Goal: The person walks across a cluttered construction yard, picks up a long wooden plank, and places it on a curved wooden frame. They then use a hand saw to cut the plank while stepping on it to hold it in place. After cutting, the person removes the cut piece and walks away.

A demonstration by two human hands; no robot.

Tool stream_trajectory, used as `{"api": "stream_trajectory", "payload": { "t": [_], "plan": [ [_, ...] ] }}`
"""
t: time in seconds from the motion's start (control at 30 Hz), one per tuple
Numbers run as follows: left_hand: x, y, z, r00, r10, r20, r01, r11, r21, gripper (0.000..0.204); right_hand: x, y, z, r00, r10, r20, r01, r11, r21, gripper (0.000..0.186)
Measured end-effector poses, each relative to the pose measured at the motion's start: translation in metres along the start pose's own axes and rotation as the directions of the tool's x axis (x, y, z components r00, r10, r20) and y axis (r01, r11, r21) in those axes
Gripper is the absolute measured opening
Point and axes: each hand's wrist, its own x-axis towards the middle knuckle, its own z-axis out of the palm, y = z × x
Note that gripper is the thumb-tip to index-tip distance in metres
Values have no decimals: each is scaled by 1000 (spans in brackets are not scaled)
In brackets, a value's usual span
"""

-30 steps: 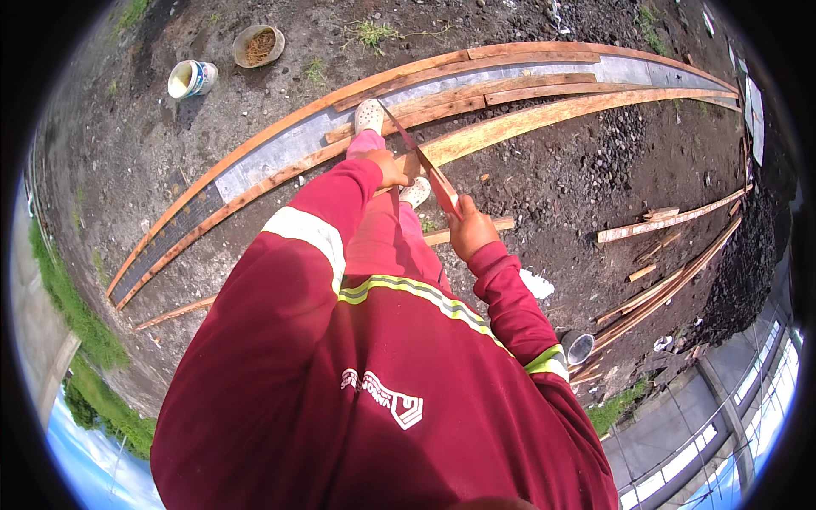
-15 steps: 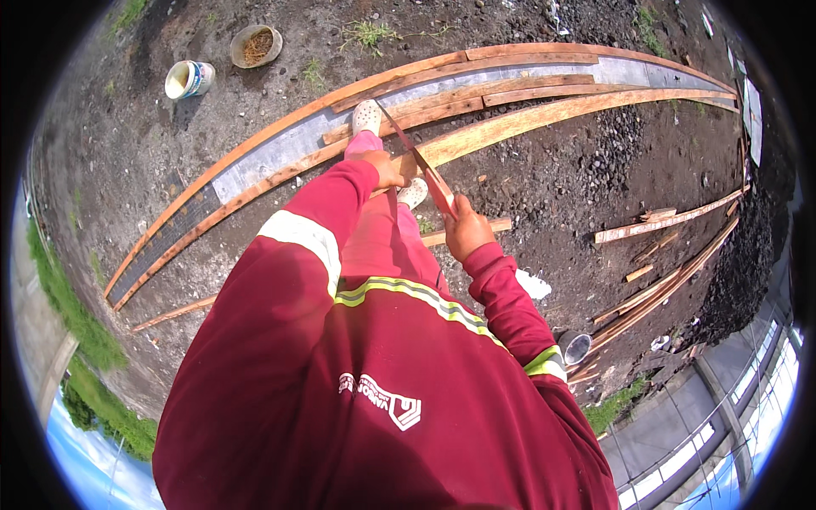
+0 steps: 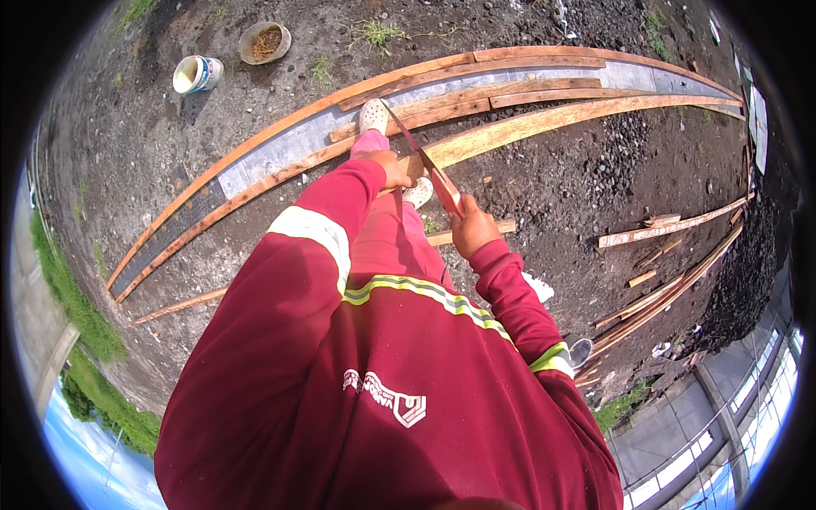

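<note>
My right hand (image 3: 475, 229) is closed round the handle of a handsaw (image 3: 441, 182). The saw's blade lies across a long wooden plank (image 3: 518, 128), close to its left end, and the tip points up toward my shoe (image 3: 373, 116). On the left side of the blade, my left hand (image 3: 391, 170) grips the end of the same plank. The plank stretches away to the far right. One shoe rests by the boards beyond the plank; my other shoe (image 3: 417, 193) shows just below the plank end.
Beyond the plank lies a long form of timber boards (image 3: 280, 189) with grey sheet (image 3: 255, 166) between them. A white bucket (image 3: 197, 75) and a round tub (image 3: 264, 43) of rusty bits stand far left. Loose timber strips (image 3: 667, 295) and gravel (image 3: 608, 161) lie right.
The whole view has shifted slightly. My right hand and the saw have moved a little along the cut line; both grips stay the same.
</note>
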Motion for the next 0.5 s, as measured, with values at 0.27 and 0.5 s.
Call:
{"api": "stream_trajectory", "payload": {
  "t": [0.27,0.5],
  "plan": [
    [-6,8,-9,998,-54,33,56,996,-63,69,-97,36,-23,999,-11,-36,10,1000,-19,32],
    [-4,3,1,1000,3,13,-3,1000,14,70,8,9,18,997,-45,-58,47,999,26,28]
  ]
}}
